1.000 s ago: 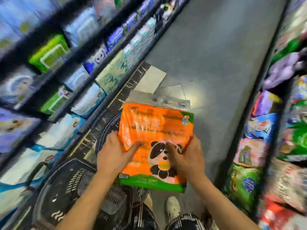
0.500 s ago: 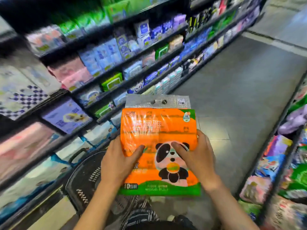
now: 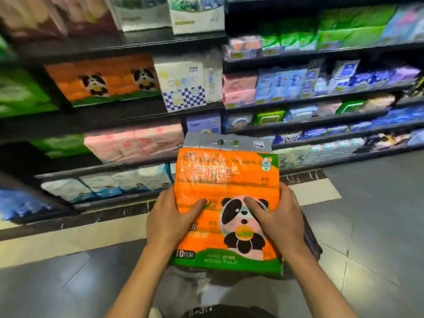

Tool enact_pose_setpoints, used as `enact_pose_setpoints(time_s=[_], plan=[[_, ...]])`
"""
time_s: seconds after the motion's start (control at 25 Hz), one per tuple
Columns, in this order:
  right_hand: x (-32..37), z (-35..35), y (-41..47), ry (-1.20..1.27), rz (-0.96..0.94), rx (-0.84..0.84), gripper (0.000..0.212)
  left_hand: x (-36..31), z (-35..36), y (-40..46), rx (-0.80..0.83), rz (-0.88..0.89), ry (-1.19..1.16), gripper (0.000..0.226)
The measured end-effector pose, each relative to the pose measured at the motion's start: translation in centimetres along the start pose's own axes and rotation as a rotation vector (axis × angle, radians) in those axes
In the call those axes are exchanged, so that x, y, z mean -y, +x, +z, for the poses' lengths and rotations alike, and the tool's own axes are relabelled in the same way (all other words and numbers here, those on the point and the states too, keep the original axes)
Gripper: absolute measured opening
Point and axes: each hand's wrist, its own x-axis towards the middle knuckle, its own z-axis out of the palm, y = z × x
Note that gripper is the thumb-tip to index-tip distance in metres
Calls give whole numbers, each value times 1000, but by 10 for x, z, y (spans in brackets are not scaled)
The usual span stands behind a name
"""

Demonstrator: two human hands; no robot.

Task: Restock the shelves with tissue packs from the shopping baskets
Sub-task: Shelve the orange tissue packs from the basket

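Note:
An orange tissue pack [image 3: 227, 180] with a panda picture, a green bottom band and a silver top flap is held up in front of me at chest height. My left hand [image 3: 169, 223] grips its left edge, thumb across the front. My right hand [image 3: 282, 221] grips its right edge, thumb on the panda's face. On a shelf at the upper left stand matching orange panda packs [image 3: 103, 81]. A dark basket [image 3: 312, 239] peeks out behind the pack at my right hand, mostly hidden.
Black shelves [image 3: 128, 115] run across the view, filled with white, pink, green and blue tissue packs. A checkered white pack [image 3: 183, 86] stands right of the orange ones. Grey tiled floor [image 3: 378, 214] spreads to the right and below. My legs and a shoe show at the bottom.
The view has swung left from the aisle to face the shelves head-on. The pack has been lifted away from the basket and stays in both hands with the same grip.

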Motion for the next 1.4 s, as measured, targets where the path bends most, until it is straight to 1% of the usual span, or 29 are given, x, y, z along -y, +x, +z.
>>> enact_pose_setpoints(time_s=[0.08,0.32,0.4,0.48,0.6,0.76,0.84,0.96,1.16,1.28,1.36,1.4], plan=[[39,50,-4,-16,-64,75,82,49,-38,4,-57,-76,-11,73],[166,218,-34,-6,-164,235,77,201,-161,32,-168,-272,-8,70],[208,262,-43,6,-191,256,77,242,-198,46,-194,-303,-38,73],[238,292,-42,16,-204,254,74,268,-221,66,-215,-304,-60,74],[260,315,-26,8,-188,225,72,284,-235,106,-190,-263,-8,73],[271,335,17,21,-150,156,71,282,-233,168,-109,-225,-22,74],[273,348,42,46,-146,161,68,281,-231,194,-90,-223,3,73],[279,375,83,51,-153,166,70,283,-232,240,-40,-215,-14,75],[296,398,150,99,-179,132,65,281,-223,315,-60,-133,-50,71],[305,404,183,172,-194,138,77,281,-216,353,-59,-88,-68,70],[309,410,203,183,-198,166,86,286,-212,379,-21,-65,-88,68],[311,412,212,198,-194,172,87,287,-210,392,-3,-56,-83,68]])
